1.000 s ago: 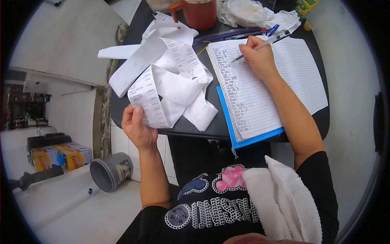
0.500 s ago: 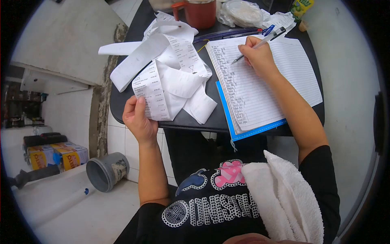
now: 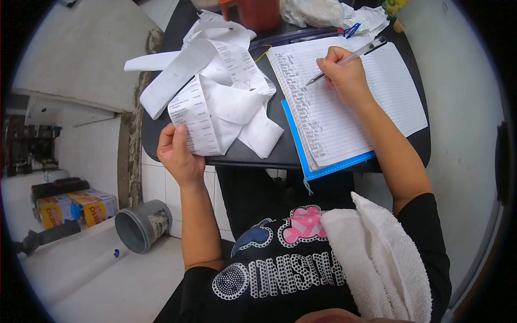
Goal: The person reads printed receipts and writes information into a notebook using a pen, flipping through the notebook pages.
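My left hand point(image 3: 182, 153) pinches the lower left edge of a long printed receipt point(image 3: 194, 118), between thumb and fingers. The rest of the paper strip lies in loose folds across the left part of the black table point(image 3: 291, 156). My right hand point(image 3: 347, 75) is closed round a clear pen point(image 3: 353, 56), its tip at the handwritten lines on the left part of an open notebook point(image 3: 344, 118). Under the notebook, a blue cover point(image 3: 336, 166) shows along its left and lower edges.
Behind the papers stand a red mug point(image 3: 258, 15) and a plastic-wrapped bundle point(image 3: 312, 13). More crumpled receipts point(image 3: 369, 21) lie at the back right. A grey bucket point(image 3: 141, 229) rests on its side at the lower left, near yellow boxes point(image 3: 94, 207). A white towel point(image 3: 377, 258) hangs over my shirt.
The whole view has shifted slightly, with the table items higher in the frame. Both hands keep their holds; the pen tip stays near the same written lines.
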Available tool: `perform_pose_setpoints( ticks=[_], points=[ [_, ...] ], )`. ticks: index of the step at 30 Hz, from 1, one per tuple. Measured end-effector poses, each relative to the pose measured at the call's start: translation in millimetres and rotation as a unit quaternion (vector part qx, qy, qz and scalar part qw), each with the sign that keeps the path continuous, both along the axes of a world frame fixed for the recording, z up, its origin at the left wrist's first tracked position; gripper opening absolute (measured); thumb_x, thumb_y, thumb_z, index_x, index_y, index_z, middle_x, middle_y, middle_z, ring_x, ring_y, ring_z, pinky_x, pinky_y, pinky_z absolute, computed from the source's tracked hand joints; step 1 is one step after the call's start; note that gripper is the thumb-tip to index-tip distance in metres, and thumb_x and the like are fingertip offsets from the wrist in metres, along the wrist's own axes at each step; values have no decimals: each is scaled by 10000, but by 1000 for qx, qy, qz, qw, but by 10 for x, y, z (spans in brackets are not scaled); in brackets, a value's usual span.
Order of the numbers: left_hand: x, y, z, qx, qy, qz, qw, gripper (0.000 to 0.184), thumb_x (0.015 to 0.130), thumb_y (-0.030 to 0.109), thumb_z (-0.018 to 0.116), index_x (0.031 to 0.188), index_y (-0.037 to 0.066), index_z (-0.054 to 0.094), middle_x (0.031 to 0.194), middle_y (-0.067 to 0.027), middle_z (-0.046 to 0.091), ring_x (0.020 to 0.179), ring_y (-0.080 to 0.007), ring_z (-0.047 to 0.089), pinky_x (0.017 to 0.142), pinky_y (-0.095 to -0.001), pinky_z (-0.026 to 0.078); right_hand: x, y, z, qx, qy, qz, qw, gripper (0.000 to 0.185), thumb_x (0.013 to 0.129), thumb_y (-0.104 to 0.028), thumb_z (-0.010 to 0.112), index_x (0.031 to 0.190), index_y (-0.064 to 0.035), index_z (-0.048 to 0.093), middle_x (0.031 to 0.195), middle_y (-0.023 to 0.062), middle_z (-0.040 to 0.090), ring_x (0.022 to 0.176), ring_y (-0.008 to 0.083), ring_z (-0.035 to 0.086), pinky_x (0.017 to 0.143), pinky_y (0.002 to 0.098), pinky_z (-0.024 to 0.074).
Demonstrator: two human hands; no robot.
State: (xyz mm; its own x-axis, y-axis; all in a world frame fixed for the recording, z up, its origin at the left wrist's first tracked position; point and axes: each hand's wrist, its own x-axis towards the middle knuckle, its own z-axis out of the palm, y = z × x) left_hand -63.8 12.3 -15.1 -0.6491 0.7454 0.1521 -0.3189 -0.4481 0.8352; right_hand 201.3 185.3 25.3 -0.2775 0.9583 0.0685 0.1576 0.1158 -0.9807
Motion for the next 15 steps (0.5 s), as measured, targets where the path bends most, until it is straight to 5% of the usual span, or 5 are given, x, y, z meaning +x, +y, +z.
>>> perform_pose_setpoints(
  ticks=[15],
  points=[
    [-5, 0, 4, -1, 11, -2, 1000, 58, 833, 38, 546, 858, -13, 560, 881, -115, 629, 772, -166, 616, 740, -288, 506, 66, -98, -110, -3, 18, -18, 1000, 291, 707, -117, 614, 510, -76, 404, 470, -9, 458, 440, 49, 408, 421, 217, 329]
  ],
)
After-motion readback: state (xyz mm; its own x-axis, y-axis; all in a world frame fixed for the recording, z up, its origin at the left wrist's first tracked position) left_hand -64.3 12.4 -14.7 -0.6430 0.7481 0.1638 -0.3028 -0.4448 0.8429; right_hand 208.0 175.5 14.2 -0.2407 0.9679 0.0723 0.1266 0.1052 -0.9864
